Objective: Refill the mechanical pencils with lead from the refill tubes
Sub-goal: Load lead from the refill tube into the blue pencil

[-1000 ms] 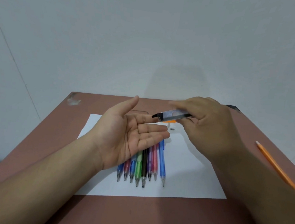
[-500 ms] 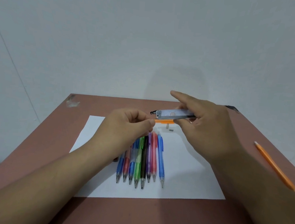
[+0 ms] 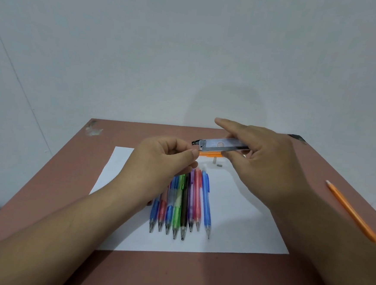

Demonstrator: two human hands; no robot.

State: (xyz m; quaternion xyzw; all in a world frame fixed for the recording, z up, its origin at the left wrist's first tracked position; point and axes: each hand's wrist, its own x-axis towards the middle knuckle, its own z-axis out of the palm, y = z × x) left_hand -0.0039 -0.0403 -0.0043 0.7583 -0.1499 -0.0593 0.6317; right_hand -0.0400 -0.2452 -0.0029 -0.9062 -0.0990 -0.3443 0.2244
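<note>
Clear flat plastic lead refill tube (image 3: 221, 144) pinched in right hand (image 3: 264, 164) | left hand (image 3: 165, 160) fingertips pinched together at tube's 9 o'clock, contents unclear | coloured mechanical pencils (image 3: 183, 207) on white paper sheet (image 3: 239, 218)

Reddish-brown table (image 3: 261, 281); white paper sheet (image 3: 239, 225) lying on it; orange wooden pencil (image 3: 352, 213) at right edge; pale grey wall (image 3: 189, 52).
</note>
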